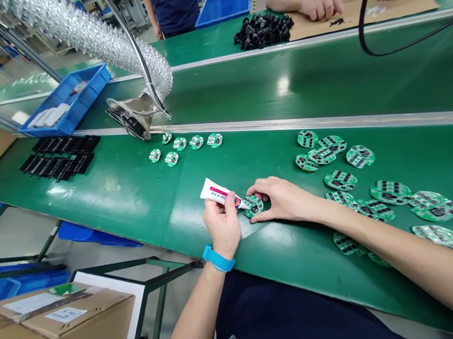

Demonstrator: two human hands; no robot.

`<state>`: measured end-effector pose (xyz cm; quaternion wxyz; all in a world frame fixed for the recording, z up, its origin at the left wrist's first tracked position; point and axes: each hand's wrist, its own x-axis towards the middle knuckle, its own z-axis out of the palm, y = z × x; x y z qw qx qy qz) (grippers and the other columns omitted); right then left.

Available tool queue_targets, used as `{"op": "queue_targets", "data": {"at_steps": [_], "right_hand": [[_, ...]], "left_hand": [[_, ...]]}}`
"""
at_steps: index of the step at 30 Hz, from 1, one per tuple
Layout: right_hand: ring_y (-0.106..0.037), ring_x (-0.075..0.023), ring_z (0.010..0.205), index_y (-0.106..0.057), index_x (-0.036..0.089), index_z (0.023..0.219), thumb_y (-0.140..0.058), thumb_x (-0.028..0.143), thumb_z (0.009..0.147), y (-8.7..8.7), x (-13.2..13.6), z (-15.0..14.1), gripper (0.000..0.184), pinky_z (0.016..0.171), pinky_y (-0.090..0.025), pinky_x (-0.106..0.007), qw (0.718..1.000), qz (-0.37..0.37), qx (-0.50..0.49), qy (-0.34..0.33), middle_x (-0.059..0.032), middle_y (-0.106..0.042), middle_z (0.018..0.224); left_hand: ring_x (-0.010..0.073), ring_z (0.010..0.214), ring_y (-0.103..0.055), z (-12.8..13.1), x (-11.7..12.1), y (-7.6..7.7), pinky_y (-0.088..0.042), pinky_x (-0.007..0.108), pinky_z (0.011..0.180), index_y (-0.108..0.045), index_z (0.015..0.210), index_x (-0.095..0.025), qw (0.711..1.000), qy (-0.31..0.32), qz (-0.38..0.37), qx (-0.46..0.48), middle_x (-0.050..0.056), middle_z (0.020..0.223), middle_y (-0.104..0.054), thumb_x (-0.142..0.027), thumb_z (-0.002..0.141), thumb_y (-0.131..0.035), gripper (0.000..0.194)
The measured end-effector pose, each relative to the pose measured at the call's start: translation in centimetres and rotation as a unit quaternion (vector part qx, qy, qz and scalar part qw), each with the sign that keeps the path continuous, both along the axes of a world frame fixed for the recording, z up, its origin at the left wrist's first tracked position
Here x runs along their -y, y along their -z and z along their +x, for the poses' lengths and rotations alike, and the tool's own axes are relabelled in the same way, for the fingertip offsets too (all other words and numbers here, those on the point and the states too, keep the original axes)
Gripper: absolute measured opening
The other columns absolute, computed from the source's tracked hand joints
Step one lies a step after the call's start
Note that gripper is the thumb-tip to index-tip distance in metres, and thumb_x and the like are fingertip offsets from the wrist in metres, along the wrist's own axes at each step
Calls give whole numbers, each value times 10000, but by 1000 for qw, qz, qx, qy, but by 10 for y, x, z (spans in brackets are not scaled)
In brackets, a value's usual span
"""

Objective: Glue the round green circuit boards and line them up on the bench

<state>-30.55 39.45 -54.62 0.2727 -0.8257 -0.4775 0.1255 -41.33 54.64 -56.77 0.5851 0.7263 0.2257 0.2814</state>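
Note:
My left hand [223, 222], with a blue band at the wrist, is closed around a white glue tube [216, 190] with red and blue print. The tube's nozzle points down to the right, at the face of a round green circuit board [253, 205]. Whether the tip touches the board is too small to tell. My right hand [278, 200] grips that board by its right edge, between thumb and fingers, low over the bench. More boards [390, 192] lie scattered to the right, some overlapping. A small group of boards [179, 144] rests beyond the tube.
A foil duct [99, 46] hangs above the bench, its hood [133, 116] near the rail. Black parts [60, 157] and a blue tray [66, 104] stand at left. Across the belt, a co-worker's hands [320, 4] are near a pile of black parts [262, 31]. A cable [361, 32] loops overhead.

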Motion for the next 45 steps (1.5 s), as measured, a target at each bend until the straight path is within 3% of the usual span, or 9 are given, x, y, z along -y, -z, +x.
{"op": "queue_targets", "data": {"at_steps": [14, 23, 30, 41, 45], "right_hand": [[-609, -219, 781, -650, 187, 1083, -838, 502, 716, -1, -1, -1, 518, 745, -452, -346, 1000, 2, -1, 2, -42, -644, 866], [-611, -223, 800, -649, 188, 1085, -850, 493, 707, 0, 0, -1, 526, 779, -450, -355, 1000, 1, -2, 1, -41, -646, 873], [-619, -226, 797, -651, 193, 1061, -861, 498, 688, 0, 0, 0, 526, 766, -437, -347, 1000, 1, -2, -1, -38, -648, 872], [-613, -220, 793, -661, 171, 1084, -868, 505, 676, 0, 0, 1, 567, 774, -437, -344, 1000, 0, -8, 0, -39, -645, 866], [-606, -213, 781, -663, 172, 1072, -875, 488, 676, -2, -1, 1, 549, 756, -423, -332, 1000, 0, -12, -2, -34, -642, 858]], "left_hand": [[135, 596, -610, 2, -5, 6, -468, 253, 577, -591, 908, -202, 998, -20, 55, -4, 29, 764, -678, -498, 900, -647, 301], [155, 607, -623, 5, -6, -1, -461, 273, 606, -563, 816, -209, 990, -45, 131, -4, 27, 694, -673, -449, 890, -670, 273], [145, 619, -633, 10, 7, -1, -481, 263, 599, -594, 901, -202, 997, 1, 72, 0, 42, 784, -696, -484, 913, -635, 285], [130, 572, -615, 19, -2, 2, -472, 246, 565, -556, 859, -192, 994, -46, 102, -10, 12, 711, -669, -484, 909, -632, 305], [154, 683, -680, 11, 8, 2, -521, 266, 630, -603, 947, -177, 993, -29, 110, 23, 55, 835, -719, -474, 915, -636, 301]]}}
